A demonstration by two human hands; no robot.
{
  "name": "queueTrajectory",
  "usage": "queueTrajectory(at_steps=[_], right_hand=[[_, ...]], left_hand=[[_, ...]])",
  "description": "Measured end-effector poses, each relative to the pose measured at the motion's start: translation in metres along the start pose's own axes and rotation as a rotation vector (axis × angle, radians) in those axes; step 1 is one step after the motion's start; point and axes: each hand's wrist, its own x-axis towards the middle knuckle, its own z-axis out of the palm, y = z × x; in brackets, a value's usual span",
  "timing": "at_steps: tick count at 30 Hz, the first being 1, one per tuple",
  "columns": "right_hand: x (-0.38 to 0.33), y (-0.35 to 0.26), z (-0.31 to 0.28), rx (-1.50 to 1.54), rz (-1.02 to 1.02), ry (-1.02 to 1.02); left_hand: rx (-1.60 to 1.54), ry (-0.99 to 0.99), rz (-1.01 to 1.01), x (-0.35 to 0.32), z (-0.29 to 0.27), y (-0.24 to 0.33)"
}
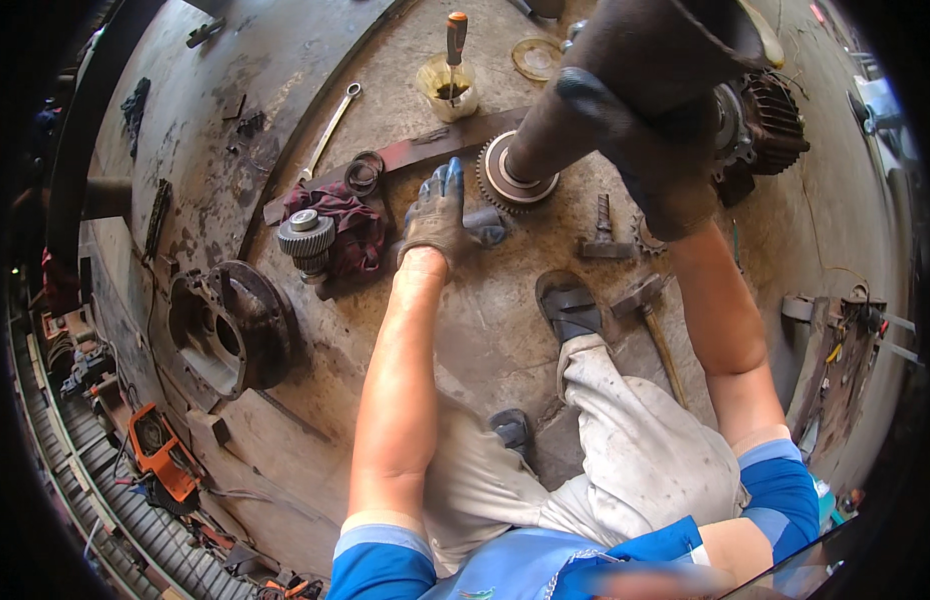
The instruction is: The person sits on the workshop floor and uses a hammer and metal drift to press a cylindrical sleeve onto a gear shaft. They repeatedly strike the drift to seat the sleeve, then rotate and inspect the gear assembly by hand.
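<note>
My right hand (660, 170), in a dark work glove with blue fingertips, grips a long dark metal pipe (640, 50). The pipe leans, its narrower lower end resting at the middle of a toothed gear (497, 172) on the floor. Whatever lies under that end is hidden. To the left of the gear, my gloved left hand (435, 215) is held out with fingers stretched and nothing in it. Near it lie a dark red cloth (357, 235), a shaft gear (307, 235) and some metal rings (363, 172).
A flat metal bar (425, 148) crosses behind my left hand. Beyond are a wrench (332, 130) and a grease cup (463, 98) holding an orange-handled tool (456, 40). A round housing (255, 325) sits left; a hammer (665, 345) lies by my right foot. A finned housing (775, 125) stands right.
</note>
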Motion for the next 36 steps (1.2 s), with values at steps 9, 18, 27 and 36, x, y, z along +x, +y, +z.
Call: queueTrajectory(at_steps=[9, 18, 27, 36], right_hand=[[-0.006, 0.049, 0.027, -0.016, 0.084, -0.001], [-0.027, 0.09, 0.031, -0.129, 0.033, -0.049], [-0.028, 0.088, 0.045, -0.554, -0.07, -0.041], [-0.064, 0.121, 0.006, -0.389, -0.011, -0.049]], left_hand=[[-0.022, -0.014, 0.013, -0.003, -0.003, 0.0], [-0.114, 0.172, 0.184, 0.018, 0.025, -0.005], [-0.594, 0.562, 0.102, 0.064, 0.068, 0.036], [-0.517, 0.419, 0.206, 0.078, 0.092, -0.002]])
